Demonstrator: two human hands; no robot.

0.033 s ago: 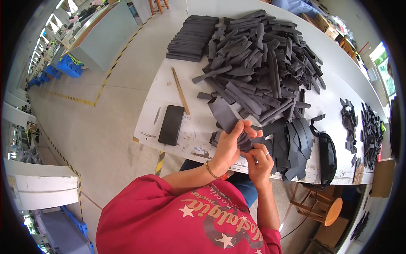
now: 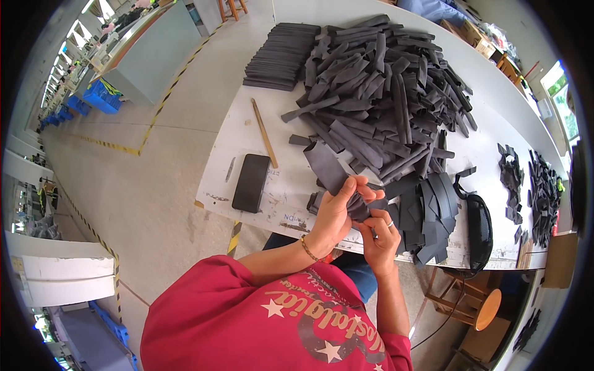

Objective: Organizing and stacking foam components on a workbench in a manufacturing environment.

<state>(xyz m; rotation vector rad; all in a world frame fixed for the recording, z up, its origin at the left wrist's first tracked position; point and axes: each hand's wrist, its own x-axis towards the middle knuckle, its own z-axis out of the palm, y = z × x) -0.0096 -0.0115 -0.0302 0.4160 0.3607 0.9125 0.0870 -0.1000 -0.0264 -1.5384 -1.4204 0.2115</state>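
A dark grey fabric strip (image 2: 326,166) is held between my two hands, just over the table's near edge. My left hand (image 2: 337,213) closes round its middle, thumb on top, and the strip's free end points up and away to the left. Fingers of my right hand (image 2: 380,234) pinch its lower end, where the cloth is partly hidden. Beyond the hands lies a big loose heap of similar dark strips (image 2: 377,93). Flat black pieces (image 2: 427,216) overlap in a fanned stack beside my right hand.
A black phone (image 2: 250,183), a wooden stick (image 2: 264,133) and a slim metal tool (image 2: 230,169) lie on the white table (image 2: 213,167) at left. A neat strip stack (image 2: 281,57) sits at the far left. Rightward are a black mesh object (image 2: 479,232), more black pieces (image 2: 543,198) and a wooden stool (image 2: 487,309).
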